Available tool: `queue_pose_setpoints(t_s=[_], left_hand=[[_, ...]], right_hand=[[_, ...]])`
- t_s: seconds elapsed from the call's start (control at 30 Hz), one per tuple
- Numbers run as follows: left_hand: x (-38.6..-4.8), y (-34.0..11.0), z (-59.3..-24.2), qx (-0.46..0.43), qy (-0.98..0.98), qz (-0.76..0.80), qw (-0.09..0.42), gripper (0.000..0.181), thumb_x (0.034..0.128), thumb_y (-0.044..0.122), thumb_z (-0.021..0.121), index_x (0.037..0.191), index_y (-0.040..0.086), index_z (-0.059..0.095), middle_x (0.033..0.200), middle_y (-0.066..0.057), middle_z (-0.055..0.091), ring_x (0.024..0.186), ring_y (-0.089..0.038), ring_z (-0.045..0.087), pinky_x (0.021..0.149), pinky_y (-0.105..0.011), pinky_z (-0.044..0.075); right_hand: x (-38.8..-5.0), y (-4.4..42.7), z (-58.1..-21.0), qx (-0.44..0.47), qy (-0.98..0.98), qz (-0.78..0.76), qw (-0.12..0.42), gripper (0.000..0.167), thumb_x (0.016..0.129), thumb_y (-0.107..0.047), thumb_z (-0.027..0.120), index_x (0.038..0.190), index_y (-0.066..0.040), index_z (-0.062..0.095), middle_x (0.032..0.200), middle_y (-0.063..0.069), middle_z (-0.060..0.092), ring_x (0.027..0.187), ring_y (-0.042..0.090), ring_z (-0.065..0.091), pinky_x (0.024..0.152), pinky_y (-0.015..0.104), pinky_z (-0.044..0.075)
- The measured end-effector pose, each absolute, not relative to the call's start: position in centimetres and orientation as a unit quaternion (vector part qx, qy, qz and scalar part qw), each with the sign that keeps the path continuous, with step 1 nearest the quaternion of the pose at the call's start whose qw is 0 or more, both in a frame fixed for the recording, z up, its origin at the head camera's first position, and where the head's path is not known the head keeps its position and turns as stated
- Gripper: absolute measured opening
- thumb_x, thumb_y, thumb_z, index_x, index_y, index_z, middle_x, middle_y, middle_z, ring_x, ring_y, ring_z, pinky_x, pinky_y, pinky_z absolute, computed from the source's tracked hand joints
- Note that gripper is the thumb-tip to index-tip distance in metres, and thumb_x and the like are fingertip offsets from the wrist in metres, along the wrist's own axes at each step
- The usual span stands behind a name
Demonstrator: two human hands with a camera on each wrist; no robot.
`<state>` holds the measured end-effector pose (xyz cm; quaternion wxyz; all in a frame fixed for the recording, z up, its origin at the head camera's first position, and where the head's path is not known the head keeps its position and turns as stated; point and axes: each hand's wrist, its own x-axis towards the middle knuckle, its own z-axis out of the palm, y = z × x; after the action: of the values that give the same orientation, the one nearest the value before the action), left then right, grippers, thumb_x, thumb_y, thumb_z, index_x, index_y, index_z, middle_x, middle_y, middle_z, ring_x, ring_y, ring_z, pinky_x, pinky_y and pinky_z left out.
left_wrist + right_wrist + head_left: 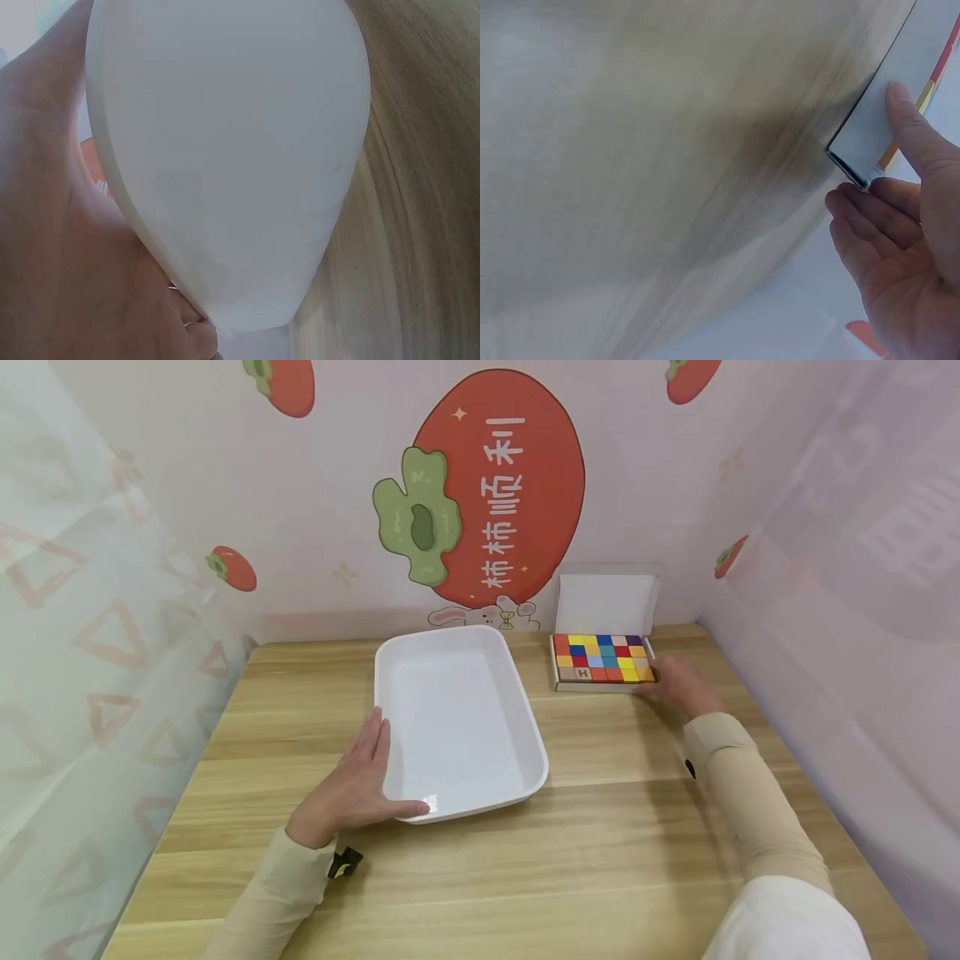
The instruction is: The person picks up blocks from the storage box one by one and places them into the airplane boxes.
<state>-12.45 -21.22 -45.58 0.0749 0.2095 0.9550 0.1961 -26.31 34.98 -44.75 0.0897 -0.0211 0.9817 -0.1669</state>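
A white rectangular tray (465, 710) lies on the table. My left hand (356, 781) rests at its near left corner, fingers straight along the side and thumb on the front rim; in the left wrist view the tray's outer wall (232, 150) fills the middle. At the back right, an open white cardboard box (600, 687) holds rows of coloured wooden blocks (596, 652), one marked H. My right hand (684, 685) touches the box's near right corner. In the right wrist view its thumb (911, 124) lies on the front wall, with loosely bent fingers beside the end.
The box's lid (606, 602) stands raised at the back, close to the printed wall covering (315, 527). Wood-grain tabletop (600, 827) lies in front of the tray and box. White printed sheets (847, 610) hang at both sides.
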Motion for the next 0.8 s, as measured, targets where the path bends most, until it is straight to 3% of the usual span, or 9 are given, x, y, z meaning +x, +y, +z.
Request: queue_pose_setpoints(t_s=[0.33, 0.47, 0.63, 0.8], left_hand=[[-12.2, -21.5, -45.7, 0.218, 0.953, 0.203, 0.06, 0.146, 0.0755, 0.084, 0.073, 0.166, -0.009, 0.005, 0.177, -0.022, -0.012, 0.166, -0.042, -0.001, 0.132, -0.063, 0.019], [-12.6, -21.5, -45.7, 0.228, 0.951, 0.201, 0.055, 0.141, 0.0797, 0.082, 0.071, 0.165, -0.009, 0.006, 0.177, -0.023, -0.009, 0.166, -0.043, 0.002, 0.132, -0.062, 0.021], [-13.8, -22.7, -45.3, 0.249, 0.95, 0.185, 0.036, 0.11, 0.0987, 0.068, 0.058, 0.165, -0.008, 0.015, 0.177, -0.025, 0.008, 0.163, -0.044, 0.018, 0.131, -0.059, 0.026], [-14.9, -25.8, -44.5, 0.233, 0.952, 0.196, -0.011, 0.074, 0.1123, 0.047, 0.044, 0.165, -0.002, 0.026, 0.173, -0.025, 0.027, 0.159, -0.046, 0.029, 0.128, -0.061, 0.028]], right_hand=[[-28.2, 35.1, -44.1, 0.0, 0.981, -0.156, 0.114, 0.059, 0.098, -0.031, 0.078, 0.135, 0.011, 0.058, 0.113, 0.027, 0.063, 0.096, 0.037, 0.055, 0.086, 0.051, 0.053], [-28.3, 35.1, -43.7, 0.007, 0.982, -0.152, 0.116, 0.07, 0.1, -0.03, 0.075, 0.148, 0.013, 0.047, 0.132, 0.035, 0.06, 0.108, 0.043, 0.056, 0.102, 0.062, 0.052], [-27.0, 34.3, -43.1, 0.057, 0.975, -0.159, 0.142, 0.08, 0.103, -0.034, 0.068, 0.155, 0.013, 0.032, 0.148, 0.041, 0.044, 0.126, 0.053, 0.05, 0.114, 0.071, 0.042], [-24.6, 32.1, -42.7, 0.068, 0.97, -0.165, 0.166, 0.097, 0.105, -0.038, 0.063, 0.166, 0.006, 0.002, 0.166, 0.04, 0.017, 0.147, 0.061, 0.029, 0.12, 0.077, 0.029]])
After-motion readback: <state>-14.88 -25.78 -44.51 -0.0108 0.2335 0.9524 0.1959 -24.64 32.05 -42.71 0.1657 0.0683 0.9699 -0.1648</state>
